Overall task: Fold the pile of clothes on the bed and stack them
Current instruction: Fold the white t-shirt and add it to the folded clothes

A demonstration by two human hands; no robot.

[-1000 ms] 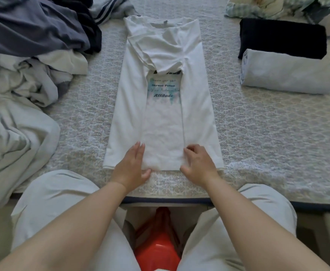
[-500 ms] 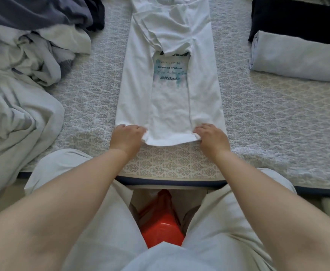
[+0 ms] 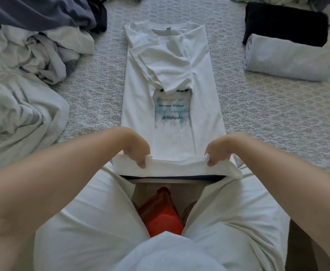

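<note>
A white T-shirt with blue printed text lies lengthwise on the bed, both sides and sleeves folded inward into a long strip. Its bottom hem is raised off the bed near the edge. My left hand grips the hem's left corner. My right hand pinches the hem's right corner. The hem stretches between both hands as a rolled band.
A heap of unfolded clothes, white, grey and dark, covers the left of the patterned bedspread. At the right lie a folded light grey garment and a folded black one behind it. A red object sits between my knees.
Both hands went from pressing flat on the hem to gripping its corners, then lifted the hem off the bed toward me. The camera tilted, showing more of the shirt's top.
</note>
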